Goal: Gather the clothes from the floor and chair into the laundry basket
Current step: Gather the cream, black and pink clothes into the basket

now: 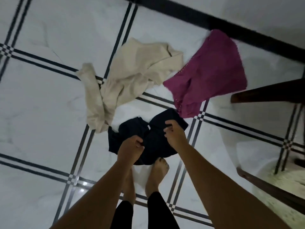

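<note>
A black garment (pixel 128 129) lies crumpled on the white tiled floor just in front of my bare feet. My left hand (pixel 130 147) grips its near edge, and my right hand (pixel 175 133) pinches its right side. Beyond it a cream garment (pixel 132 76) sprawls across the tiles. To its right lies a magenta garment (pixel 208 75), one corner reaching the dark skirting. No laundry basket is in view.
Dark wooden furniture legs (pixel 267 93) stand at the right, with another dark wooden rail (pixel 270 190) lower right. A pale fluffy rug (pixel 279 184) lies under them. A black skirting strip (pixel 214 20) runs along the wall at the top.
</note>
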The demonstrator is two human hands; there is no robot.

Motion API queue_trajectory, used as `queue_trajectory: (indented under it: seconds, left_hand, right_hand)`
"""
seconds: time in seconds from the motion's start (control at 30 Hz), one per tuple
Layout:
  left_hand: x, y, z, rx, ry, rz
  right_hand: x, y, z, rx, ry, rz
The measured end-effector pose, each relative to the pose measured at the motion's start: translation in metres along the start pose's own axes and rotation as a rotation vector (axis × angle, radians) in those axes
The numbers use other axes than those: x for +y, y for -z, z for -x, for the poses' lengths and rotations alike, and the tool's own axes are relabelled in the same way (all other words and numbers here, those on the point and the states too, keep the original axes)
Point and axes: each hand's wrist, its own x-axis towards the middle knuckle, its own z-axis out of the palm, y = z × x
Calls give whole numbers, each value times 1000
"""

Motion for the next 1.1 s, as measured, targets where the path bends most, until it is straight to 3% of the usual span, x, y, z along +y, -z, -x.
queue_trajectory:
  seconds: [0.1,0.2,0.27,0.37,0.43,0.53,0.6,0.77,0.9,0.97,1.03,1.1]
  left_hand:
    - [-19,-35,-75,56,-26,-161]
    - [-41,-80,-141,-2,0,-431]
    - [-56,-102,-164,-39,5,-623]
    - [-87,-123,-189,53,-111,-763]
    - [-95,-109,-199,47,-274,-630]
    - [-94,-57,-192,83,-416,-132]
    - [-90,-17,-182,310,-348,33]
    - [-82,71,-165,721,-136,195]
    - [-100,101,-179,835,-167,80]
    - [-110,99,-185,823,-190,72]
    - [-117,91,-187,731,-240,102]
    - [-114,87,-189,690,-310,101]
  right_hand:
    - [31,-24,-66,38,19,21]
    - [70,-56,-124,44,80,67]
    - [86,-68,-138,58,96,96]
    - [100,-78,-146,59,161,172]
    - [87,-76,-153,50,278,269]
    - [35,-81,-178,157,577,437]
    - [-16,-95,-203,322,716,594]
    - [-152,-147,-257,540,654,1025]
    - [-175,-173,-285,185,527,1475]
    - [-158,-169,-293,96,574,1330]
    - [-130,-155,-286,29,730,756]
    - [-112,-140,-256,-80,587,75]
